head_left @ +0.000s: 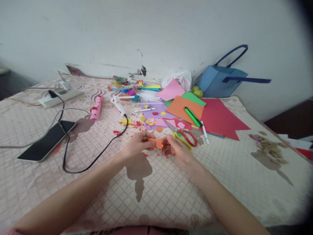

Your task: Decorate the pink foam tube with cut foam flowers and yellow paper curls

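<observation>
Both hands meet at table centre: the left hand [139,142] and right hand [174,147] pinch small orange paper cutouts [157,143] between fingertips — best kept flat and aligned. Scissors [186,135] lie at two o'clock, a glue gun [119,105] at eleven.

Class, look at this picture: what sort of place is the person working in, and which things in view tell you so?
Probably a home craft spot, set up on a quilted bedspread against a wall. Coloured paper sheets, scissors and a glue gun lie about, and both hands hold a small orange paper cutout.
</observation>
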Motion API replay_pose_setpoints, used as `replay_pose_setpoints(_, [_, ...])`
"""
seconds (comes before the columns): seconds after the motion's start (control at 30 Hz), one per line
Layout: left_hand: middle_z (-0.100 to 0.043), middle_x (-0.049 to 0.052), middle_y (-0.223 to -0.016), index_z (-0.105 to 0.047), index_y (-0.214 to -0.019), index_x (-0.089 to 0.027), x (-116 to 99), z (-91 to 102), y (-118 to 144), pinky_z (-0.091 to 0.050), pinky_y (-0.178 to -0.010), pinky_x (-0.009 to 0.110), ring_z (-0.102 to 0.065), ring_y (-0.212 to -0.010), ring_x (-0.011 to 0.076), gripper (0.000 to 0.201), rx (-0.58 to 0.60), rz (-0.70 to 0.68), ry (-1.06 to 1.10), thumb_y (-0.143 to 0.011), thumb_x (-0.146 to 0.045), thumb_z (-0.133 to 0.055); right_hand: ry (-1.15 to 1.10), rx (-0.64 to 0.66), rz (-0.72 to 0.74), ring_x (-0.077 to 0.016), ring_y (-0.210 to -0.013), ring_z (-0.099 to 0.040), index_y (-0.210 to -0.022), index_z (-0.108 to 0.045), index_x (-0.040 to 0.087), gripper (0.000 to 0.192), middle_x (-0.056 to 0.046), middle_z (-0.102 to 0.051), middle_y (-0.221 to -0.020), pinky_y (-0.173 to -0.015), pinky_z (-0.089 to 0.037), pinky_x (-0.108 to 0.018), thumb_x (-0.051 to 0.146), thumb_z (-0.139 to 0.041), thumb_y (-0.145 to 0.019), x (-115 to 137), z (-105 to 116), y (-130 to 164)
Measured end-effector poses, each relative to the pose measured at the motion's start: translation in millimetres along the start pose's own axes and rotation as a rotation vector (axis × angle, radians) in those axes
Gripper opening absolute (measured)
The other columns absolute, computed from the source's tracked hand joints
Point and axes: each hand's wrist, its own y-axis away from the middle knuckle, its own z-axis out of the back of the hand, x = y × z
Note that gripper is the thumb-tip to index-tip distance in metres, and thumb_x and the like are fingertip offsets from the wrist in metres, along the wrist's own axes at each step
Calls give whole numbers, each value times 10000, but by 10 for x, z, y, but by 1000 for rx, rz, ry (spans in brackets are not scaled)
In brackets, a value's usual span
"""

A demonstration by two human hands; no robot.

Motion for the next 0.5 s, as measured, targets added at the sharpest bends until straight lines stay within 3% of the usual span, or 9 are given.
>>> replay_pose_setpoints(0.17, [-625, 9, -726, -561, -873, -136, -18, -3, 1, -491, -623, 223, -597, -637, 93, 301, 3, 1, -12, -660, -262, -733, 102, 16, 6, -100, -521, -510, -747, -559, 187, 247, 23, -552, -605, -461, -388, -223, 425, -627, -749, 10, -43, -11])
replay_pose_setpoints(0.33, [-598, 28, -808, -576, -881, -133, -30, -2, -8, -514, -649, 263, -586, -684, 105, 362, -43, -8, 11, -762, -472, -609, 81, -60, 0, -93, -487, -503, -698, -542, 186, 195, 29, -561, -575, -464, -388, -230, 358, -629, -729, -35, -45, -35])
replay_pose_setpoints(0.5, [-620, 39, -795, -590, -836, -128, -44, 15, 5, -503, -645, 259, -618, -678, 121, 358, 26, 30, -67, -735, -467, -644, 61, -107, -4, -97, -505, -509, -708, -549, 186, 198, 28, -556, -590, -462, -387, -227, 359, -643, -724, -49, -28, -37])
